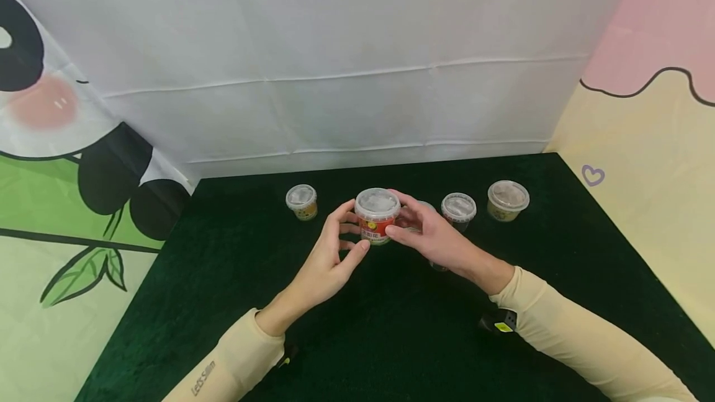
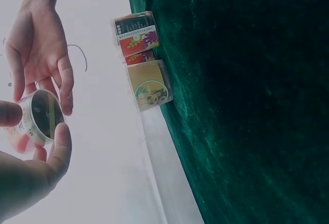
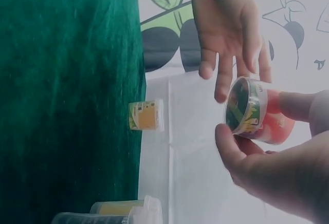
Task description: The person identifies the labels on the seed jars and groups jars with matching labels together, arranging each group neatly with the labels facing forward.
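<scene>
Dark green cloth (image 1: 380,340) met white sheeting (image 1: 357,48) on the far side; the right hand (image 1: 432,236) grasped a red-labelled tub (image 1: 377,205), the left hand (image 1: 328,259) relaxed beside it.

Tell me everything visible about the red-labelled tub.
The red-labelled tub looks like clear plastic, round, with a pale lid on and yellow and white printing on its label. Upright above the dark green table, it is held by the right hand, thumb in front. The left hand is close; whether it touches is unclear.
</scene>
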{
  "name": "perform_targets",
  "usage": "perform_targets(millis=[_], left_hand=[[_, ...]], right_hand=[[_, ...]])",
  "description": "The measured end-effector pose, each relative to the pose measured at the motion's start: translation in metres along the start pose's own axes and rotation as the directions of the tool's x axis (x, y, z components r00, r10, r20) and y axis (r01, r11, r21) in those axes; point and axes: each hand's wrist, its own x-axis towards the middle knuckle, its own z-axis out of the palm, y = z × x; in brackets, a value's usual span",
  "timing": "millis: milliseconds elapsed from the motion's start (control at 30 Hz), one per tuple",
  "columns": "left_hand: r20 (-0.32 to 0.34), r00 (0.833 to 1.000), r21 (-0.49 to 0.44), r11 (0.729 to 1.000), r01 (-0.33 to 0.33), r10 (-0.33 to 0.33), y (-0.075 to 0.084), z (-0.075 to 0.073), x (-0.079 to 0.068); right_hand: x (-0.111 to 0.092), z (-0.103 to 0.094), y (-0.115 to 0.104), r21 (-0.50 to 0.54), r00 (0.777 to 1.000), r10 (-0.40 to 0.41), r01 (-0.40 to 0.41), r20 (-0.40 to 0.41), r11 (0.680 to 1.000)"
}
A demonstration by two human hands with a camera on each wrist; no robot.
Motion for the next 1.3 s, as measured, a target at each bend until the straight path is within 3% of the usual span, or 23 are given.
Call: perform_targets(millis=[267, 1300], left_hand=[[-0.006, 1.0, -0.008, 1.0, 0.025, -0.025, -0.003, -0.001, 0.002], [0.01, 0.998, -0.024, 0.998, 0.066, -0.066, -0.01, -0.007, 0.001]], right_hand=[[-0.002, 0.0, -0.001, 0.061, 1.0, 0.015, -0.016, 0.006, 0.998], [0.0, 0.003, -0.001, 0.056, 0.999, 0.049, -0.049, 0.01, 0.997]])
